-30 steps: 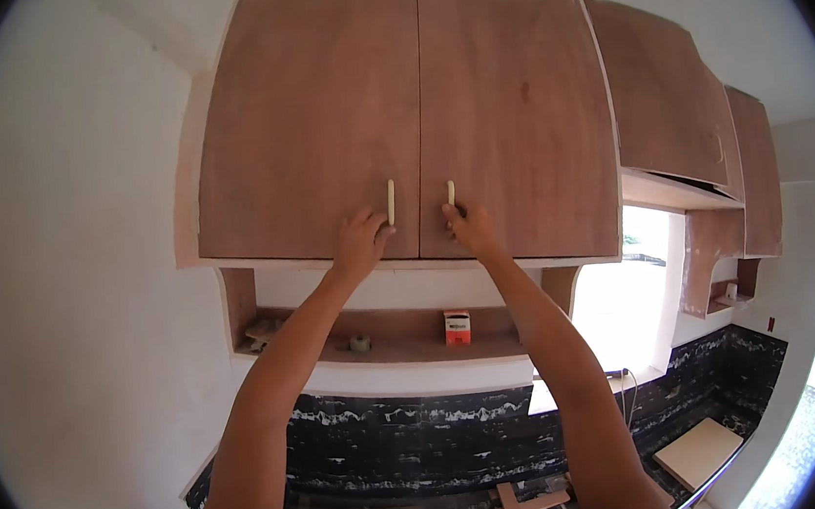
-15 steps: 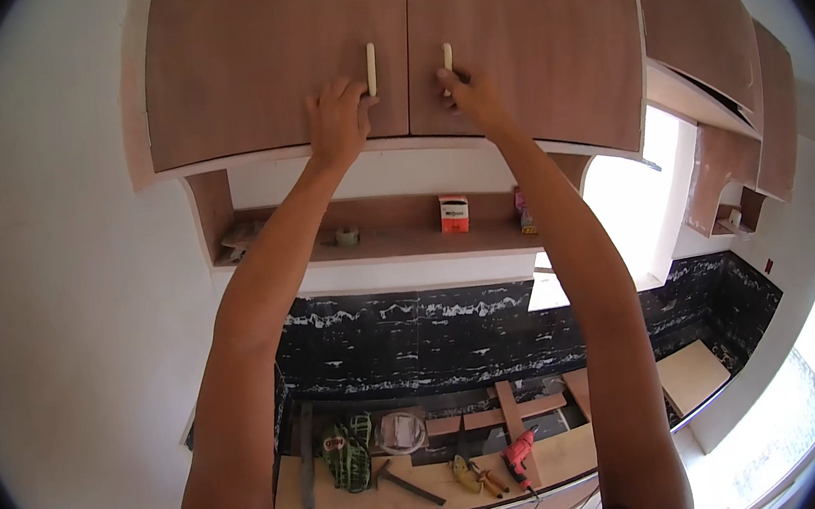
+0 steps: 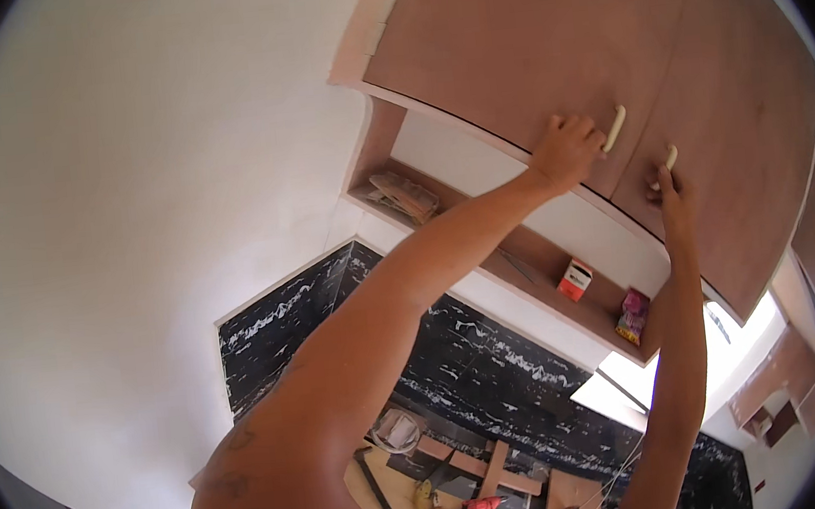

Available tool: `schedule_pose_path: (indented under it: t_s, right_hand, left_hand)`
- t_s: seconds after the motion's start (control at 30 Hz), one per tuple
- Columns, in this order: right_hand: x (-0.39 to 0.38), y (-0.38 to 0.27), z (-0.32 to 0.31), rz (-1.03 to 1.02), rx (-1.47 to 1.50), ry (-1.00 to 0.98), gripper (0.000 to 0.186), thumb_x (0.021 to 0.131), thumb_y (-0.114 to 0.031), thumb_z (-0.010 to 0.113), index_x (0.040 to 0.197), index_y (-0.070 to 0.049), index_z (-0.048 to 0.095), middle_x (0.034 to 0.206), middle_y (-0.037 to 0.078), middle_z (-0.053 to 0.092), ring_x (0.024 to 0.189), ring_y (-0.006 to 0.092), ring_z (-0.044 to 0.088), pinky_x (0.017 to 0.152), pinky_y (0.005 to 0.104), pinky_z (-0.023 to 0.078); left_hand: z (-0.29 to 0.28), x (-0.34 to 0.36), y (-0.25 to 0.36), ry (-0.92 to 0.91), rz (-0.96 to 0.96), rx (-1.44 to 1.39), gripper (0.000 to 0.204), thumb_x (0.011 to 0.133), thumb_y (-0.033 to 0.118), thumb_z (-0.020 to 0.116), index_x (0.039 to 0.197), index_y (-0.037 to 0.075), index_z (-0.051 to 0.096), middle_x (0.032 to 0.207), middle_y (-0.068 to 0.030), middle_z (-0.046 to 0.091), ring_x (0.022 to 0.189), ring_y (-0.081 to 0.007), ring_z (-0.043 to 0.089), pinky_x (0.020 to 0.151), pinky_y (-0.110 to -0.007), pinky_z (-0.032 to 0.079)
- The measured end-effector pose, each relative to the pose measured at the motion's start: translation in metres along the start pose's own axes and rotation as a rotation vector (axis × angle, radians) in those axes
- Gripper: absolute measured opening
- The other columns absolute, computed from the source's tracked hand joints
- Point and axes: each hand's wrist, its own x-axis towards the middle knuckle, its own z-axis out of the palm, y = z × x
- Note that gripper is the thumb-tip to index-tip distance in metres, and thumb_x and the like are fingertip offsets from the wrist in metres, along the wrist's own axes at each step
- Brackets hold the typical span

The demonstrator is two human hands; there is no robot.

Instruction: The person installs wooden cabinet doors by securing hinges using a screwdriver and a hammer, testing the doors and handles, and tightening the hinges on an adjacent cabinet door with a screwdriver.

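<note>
Left hand (image 3: pixel 566 149): clenched on the left handle (image 3: pixel 615 128) of the cupboard door (image 3: pixel 524 37) overhead. Right hand (image 3: pixel 669 198): fingers grasping the right handle (image 3: pixel 671 158) just above it. Shelf (image 3: pixel 537 276) below both hands.

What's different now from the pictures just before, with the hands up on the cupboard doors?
Mostly the view changed: the head tilted and turned, so the cupboards now slant toward the upper right and more white wall shows on the left. The left hand stays at the left door's pale handle, and the right hand at the right handle. Both doors stay shut. The small orange box remains on the open shelf.
</note>
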Motion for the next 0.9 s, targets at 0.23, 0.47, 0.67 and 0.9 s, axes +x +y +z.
schedule_pose_path:
  t_s: [0.23,0.47,0.67,0.9]
  right_hand:
    - [0.002,-0.001,0.003,0.02,-0.015,-0.011,0.037,0.104,-0.031,0.056,0.119,0.002,0.066,0.096,0.007,0.068,0.077,0.0143,0.064,0.066,0.029,0.054]
    - [0.01,0.055,0.003,-0.211,-0.389,0.2,0.038,0.097,-0.023,0.062,0.13,-0.004,0.063,0.108,0.018,0.073,0.103,0.0267,0.07,0.086,0.0398,0.054]
    - [-0.058,0.048,0.032,-0.38,-0.605,0.297,0.053,0.087,-0.005,0.06,0.14,-0.003,0.053,0.142,0.017,0.054,0.125,0.0377,0.056,0.106,0.0494,0.044]
    - [-0.109,0.075,0.04,-0.494,-0.943,0.312,0.062,0.083,0.0,0.056,0.145,-0.001,0.047,0.154,0.015,0.043,0.144,0.0324,0.039,0.12,0.0562,0.025]
  left_hand:
    - [-0.004,-0.004,-0.006,-0.026,-0.035,-0.099,0.017,0.088,0.028,0.07,0.094,0.012,0.069,0.099,-0.004,0.058,0.1,-0.0236,0.054,0.088,-0.043,0.038]
    - [0.019,-0.009,-0.006,0.075,-0.034,-0.153,0.034,0.079,0.019,0.076,0.11,0.009,0.066,0.099,-0.0109,0.064,0.093,-0.0339,0.061,0.081,-0.05,0.046]
    - [-0.016,-0.013,-0.001,-0.119,0.155,-0.125,0.049,0.087,0.017,0.073,0.133,0.016,0.058,0.121,-0.0132,0.058,0.109,-0.0328,0.057,0.09,-0.048,0.044]
    - [-0.034,-0.063,0.024,-0.333,0.218,0.067,0.057,0.09,0.014,0.068,0.145,0.02,0.052,0.146,-0.0147,0.045,0.137,-0.0359,0.042,0.111,-0.058,0.033]
